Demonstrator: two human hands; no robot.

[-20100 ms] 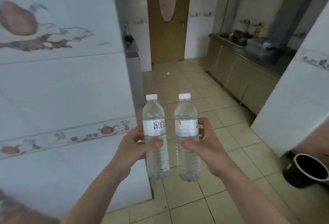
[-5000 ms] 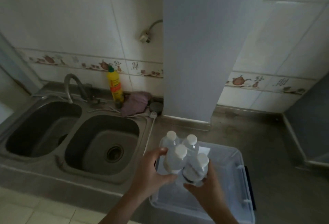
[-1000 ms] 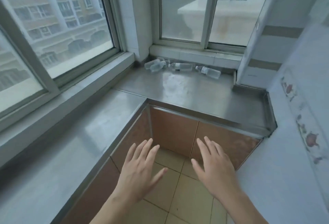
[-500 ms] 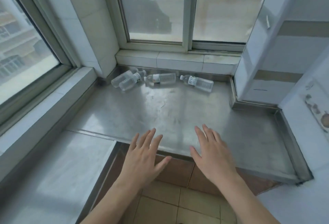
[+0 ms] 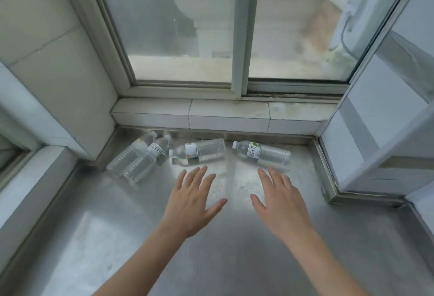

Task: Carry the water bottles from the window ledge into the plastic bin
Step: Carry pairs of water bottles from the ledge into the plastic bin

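Observation:
Several clear water bottles with white caps lie on their sides at the back of the steel window ledge (image 5: 234,260). Two of them (image 5: 135,160) rest side by side at the left corner. A middle bottle (image 5: 202,150) lies crosswise, and a right bottle (image 5: 263,153) has a green-and-white label. My left hand (image 5: 192,199) hovers palm down with fingers spread, its fingertips just short of the middle bottle. My right hand (image 5: 279,201) is spread the same way, fingertips close to the right bottle. Neither hand holds anything. The plastic bin is out of view.
A tiled sill (image 5: 225,114) and the sliding window (image 5: 237,25) rise right behind the bottles. A tiled pillar (image 5: 54,60) closes the left corner and a white wall (image 5: 380,119) the right. A raised steel lip (image 5: 326,178) borders the ledge at the right.
I have come closer to the ledge and both open hands have moved forward over the steel, from its front edge to just short of the bottles. The bottles have not moved.

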